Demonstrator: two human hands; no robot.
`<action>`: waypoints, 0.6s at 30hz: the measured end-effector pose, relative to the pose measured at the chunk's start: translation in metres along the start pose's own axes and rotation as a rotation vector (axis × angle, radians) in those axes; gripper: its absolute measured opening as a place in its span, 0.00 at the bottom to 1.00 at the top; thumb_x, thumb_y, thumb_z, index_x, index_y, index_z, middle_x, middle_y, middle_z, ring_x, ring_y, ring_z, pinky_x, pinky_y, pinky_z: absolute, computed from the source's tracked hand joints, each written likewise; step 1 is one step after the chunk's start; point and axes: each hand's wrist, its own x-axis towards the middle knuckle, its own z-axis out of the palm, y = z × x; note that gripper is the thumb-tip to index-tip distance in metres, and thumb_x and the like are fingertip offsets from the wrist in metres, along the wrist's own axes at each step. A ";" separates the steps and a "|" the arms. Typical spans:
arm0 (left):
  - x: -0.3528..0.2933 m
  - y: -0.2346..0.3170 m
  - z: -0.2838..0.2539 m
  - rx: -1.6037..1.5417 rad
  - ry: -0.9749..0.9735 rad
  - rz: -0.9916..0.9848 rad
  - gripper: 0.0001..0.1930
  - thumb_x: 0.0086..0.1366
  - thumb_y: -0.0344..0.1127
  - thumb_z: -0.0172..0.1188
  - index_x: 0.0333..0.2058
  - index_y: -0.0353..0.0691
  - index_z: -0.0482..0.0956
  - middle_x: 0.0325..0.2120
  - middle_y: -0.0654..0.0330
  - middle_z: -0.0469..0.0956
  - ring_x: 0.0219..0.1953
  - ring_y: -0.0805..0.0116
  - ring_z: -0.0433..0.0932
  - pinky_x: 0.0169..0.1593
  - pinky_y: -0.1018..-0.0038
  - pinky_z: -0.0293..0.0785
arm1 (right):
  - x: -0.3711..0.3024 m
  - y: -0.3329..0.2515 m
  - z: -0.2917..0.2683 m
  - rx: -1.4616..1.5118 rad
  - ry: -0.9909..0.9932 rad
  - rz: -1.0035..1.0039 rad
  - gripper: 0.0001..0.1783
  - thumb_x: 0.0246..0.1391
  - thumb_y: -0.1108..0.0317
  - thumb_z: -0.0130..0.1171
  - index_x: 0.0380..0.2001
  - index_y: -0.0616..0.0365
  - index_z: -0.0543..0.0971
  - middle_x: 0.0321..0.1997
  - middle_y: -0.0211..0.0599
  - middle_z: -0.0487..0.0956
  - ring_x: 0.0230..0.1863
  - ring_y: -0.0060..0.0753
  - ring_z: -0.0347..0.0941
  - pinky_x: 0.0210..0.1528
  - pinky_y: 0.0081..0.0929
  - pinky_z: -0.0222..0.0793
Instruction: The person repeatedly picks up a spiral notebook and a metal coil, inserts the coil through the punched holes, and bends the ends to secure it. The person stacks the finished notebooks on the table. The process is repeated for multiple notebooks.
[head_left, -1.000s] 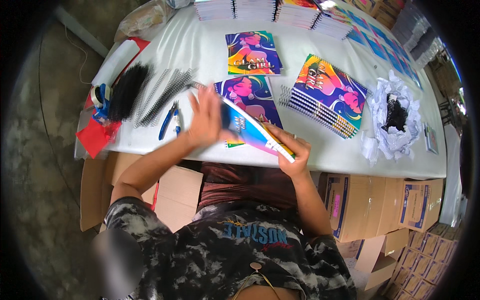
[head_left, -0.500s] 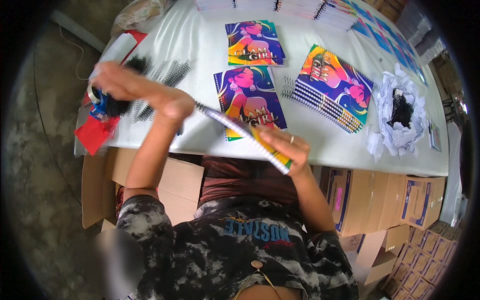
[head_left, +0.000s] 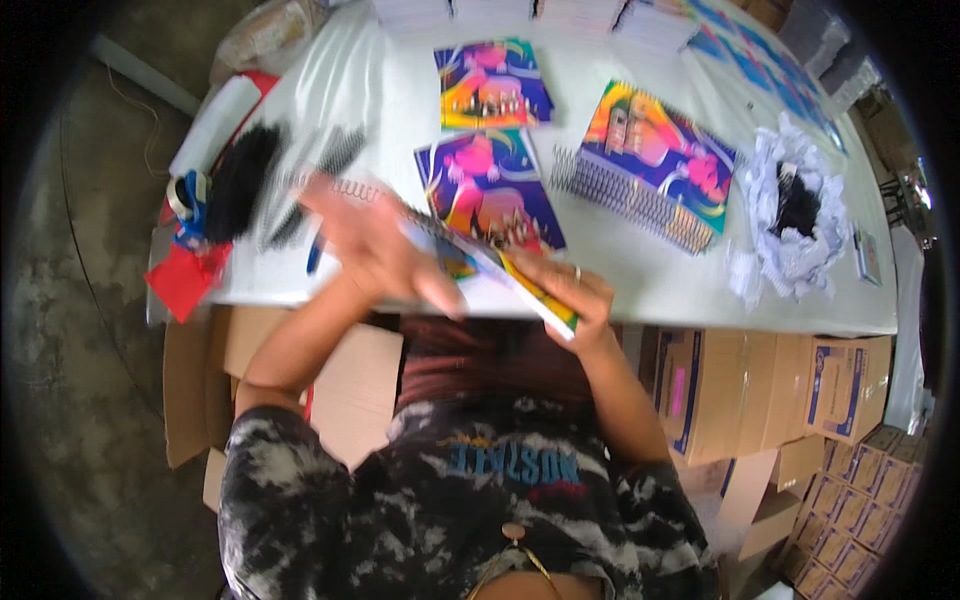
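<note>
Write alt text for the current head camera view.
A person's right hand grips a notebook tilted over a white-covered table, with the open left hand, blurred, at its upper-left end. Brightly covered notebooks lie beyond, dark coils to the left and crumpled white paper to the right.

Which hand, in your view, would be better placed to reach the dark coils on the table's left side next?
Probably the left hand: it is open and nearer the dark coils, while the right hand is farther away and grips the notebook.
</note>
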 end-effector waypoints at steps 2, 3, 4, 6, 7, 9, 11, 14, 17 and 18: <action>-0.018 0.006 0.010 -0.051 -0.076 -0.139 0.58 0.47 0.76 0.48 0.61 0.31 0.44 0.61 0.38 0.43 0.63 0.36 0.40 0.63 0.47 0.28 | 0.001 -0.008 0.003 0.004 -0.041 -0.015 0.18 0.41 0.76 0.62 0.40 0.65 0.78 0.40 0.47 0.79 0.39 0.40 0.79 0.39 0.27 0.75; -0.026 0.004 0.018 -0.056 -0.098 -0.198 0.58 0.46 0.77 0.47 0.62 0.32 0.43 0.61 0.38 0.43 0.63 0.36 0.41 0.63 0.46 0.29 | 0.002 -0.009 0.005 -0.024 -0.063 -0.040 0.18 0.41 0.76 0.62 0.40 0.65 0.78 0.40 0.47 0.79 0.38 0.40 0.79 0.39 0.27 0.75; -0.034 0.002 0.026 -0.062 -0.119 -0.257 0.59 0.45 0.77 0.47 0.62 0.34 0.42 0.61 0.37 0.42 0.63 0.35 0.41 0.63 0.46 0.29 | 0.001 -0.004 0.007 -0.039 -0.024 -0.017 0.18 0.42 0.76 0.62 0.41 0.66 0.77 0.40 0.47 0.79 0.38 0.41 0.79 0.38 0.28 0.75; -0.032 0.012 0.025 -0.083 -0.164 -0.236 0.60 0.45 0.79 0.44 0.62 0.34 0.43 0.60 0.35 0.44 0.62 0.34 0.43 0.62 0.45 0.29 | 0.000 0.002 0.002 -0.021 0.060 0.052 0.16 0.44 0.77 0.59 0.41 0.66 0.77 0.40 0.46 0.79 0.37 0.40 0.79 0.38 0.27 0.74; -0.032 0.012 0.020 -0.026 -0.121 -0.237 0.53 0.47 0.76 0.45 0.58 0.33 0.52 0.56 0.36 0.50 0.60 0.37 0.49 0.60 0.46 0.36 | -0.007 0.003 0.003 -0.021 0.085 0.102 0.16 0.45 0.78 0.58 0.41 0.67 0.77 0.40 0.46 0.79 0.37 0.39 0.79 0.38 0.27 0.74; 0.028 -0.009 -0.003 0.139 0.019 -0.319 0.38 0.55 0.68 0.48 0.45 0.34 0.74 0.47 0.39 0.66 0.52 0.46 0.65 0.54 0.52 0.58 | -0.007 -0.004 0.006 0.091 0.039 0.261 0.16 0.48 0.79 0.56 0.43 0.66 0.76 0.40 0.45 0.80 0.37 0.35 0.79 0.38 0.25 0.73; 0.041 -0.030 -0.013 -0.351 -0.254 -0.520 0.23 0.55 0.56 0.58 0.30 0.37 0.78 0.31 0.51 0.76 0.36 0.55 0.75 0.41 0.65 0.68 | 0.011 -0.019 0.014 0.421 0.181 0.428 0.17 0.49 0.78 0.56 0.44 0.64 0.76 0.40 0.44 0.80 0.37 0.34 0.79 0.38 0.23 0.72; 0.056 -0.028 -0.001 -0.059 -0.062 -0.258 0.20 0.47 0.52 0.66 0.21 0.42 0.71 0.17 0.63 0.70 0.22 0.63 0.70 0.29 0.72 0.63 | 0.003 -0.010 0.010 0.331 0.057 0.499 0.14 0.51 0.77 0.55 0.43 0.67 0.76 0.36 0.42 0.81 0.30 0.21 0.75 0.34 0.19 0.70; 0.067 -0.047 -0.014 0.133 0.028 -0.092 0.28 0.48 0.65 0.57 0.28 0.42 0.67 0.31 0.55 0.67 0.35 0.60 0.65 0.39 0.66 0.56 | 0.007 -0.009 0.006 0.112 -0.024 0.306 0.21 0.45 0.81 0.56 0.46 0.61 0.75 0.46 0.40 0.78 0.38 0.34 0.79 0.38 0.23 0.72; 0.061 -0.057 -0.028 0.134 -0.069 -0.085 0.35 0.49 0.71 0.50 0.34 0.40 0.67 0.40 0.49 0.64 0.44 0.55 0.63 0.46 0.62 0.54 | 0.007 -0.010 0.008 0.092 -0.028 0.234 0.24 0.43 0.82 0.56 0.47 0.60 0.75 0.48 0.39 0.76 0.39 0.34 0.78 0.37 0.23 0.72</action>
